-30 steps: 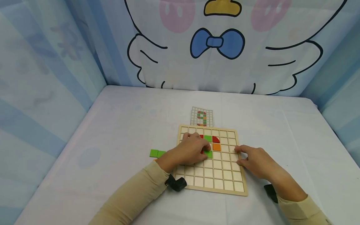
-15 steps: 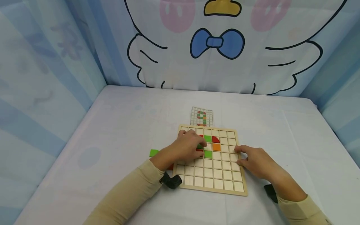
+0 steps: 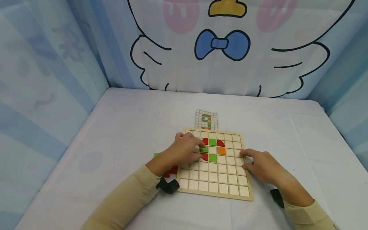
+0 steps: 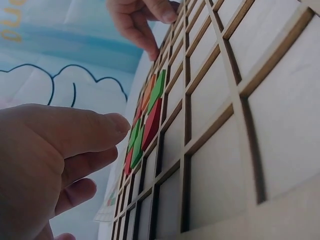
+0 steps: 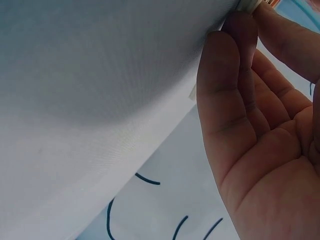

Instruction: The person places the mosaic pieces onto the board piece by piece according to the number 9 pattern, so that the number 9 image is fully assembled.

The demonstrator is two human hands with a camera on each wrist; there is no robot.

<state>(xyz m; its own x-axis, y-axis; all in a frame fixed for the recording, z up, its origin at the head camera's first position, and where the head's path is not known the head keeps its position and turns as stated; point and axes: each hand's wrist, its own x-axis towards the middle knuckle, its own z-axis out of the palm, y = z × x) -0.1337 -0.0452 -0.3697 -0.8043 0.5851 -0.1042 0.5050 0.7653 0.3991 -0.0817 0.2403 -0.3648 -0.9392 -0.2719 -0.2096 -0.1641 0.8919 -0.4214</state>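
Observation:
A wooden grid board (image 3: 212, 188) lies on the table, holding several flat pieces in its upper middle. Among them are a green square (image 3: 212, 142), an orange square (image 3: 221, 150) and a red rounded piece (image 3: 220, 143). My left hand (image 3: 185, 149) hovers over the board's left part, fingertips beside the green square (image 3: 204, 149) and red piece (image 3: 204, 157) of the left column. In the left wrist view, its thumb (image 4: 100, 131) and fingers are apart with nothing between them. My right hand (image 3: 260, 164) pinches the board's right edge, also seen close in the right wrist view.
Loose red pieces (image 3: 173, 170) and a green piece (image 3: 156, 154) lie left of the board, partly hidden by the left arm. A pattern card (image 3: 206, 119) lies behind the board, its near end covered. White cloth covers the table (image 3: 129, 121); printed curtains stand around it.
My left hand has drawn back to the left, uncovering the green square and red pieces of the left column. The right hand and board stay still.

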